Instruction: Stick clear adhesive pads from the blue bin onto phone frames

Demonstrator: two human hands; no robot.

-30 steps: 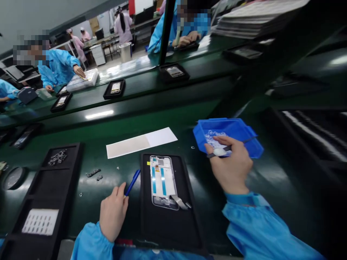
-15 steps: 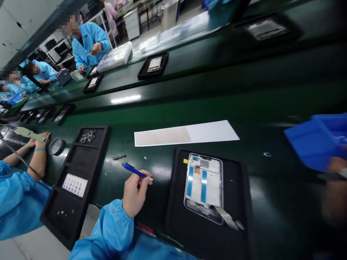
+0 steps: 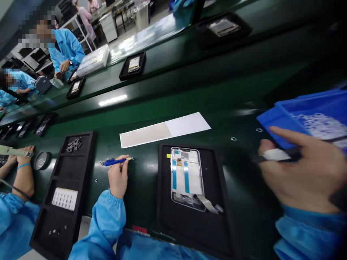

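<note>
— Left hand first: clenched round a blue pen, held level just above the bench, left of the black tray.
— Changed in the last second?
— Yes. Then resting on the bench, pen slanting beside the tray; now raised and gripped. Right hand drawn back from over the blue bin, pinching a dark tool with a white piece. Blurred, so no finer detail.
— Meaning for the work?
— Both hands loaded, neither touching the phone frame, flat in the black tray at the bench's near edge.
— Counts?
— One frame, one pen, one bin, one paper strip, one compartment tray with four sections.
</note>
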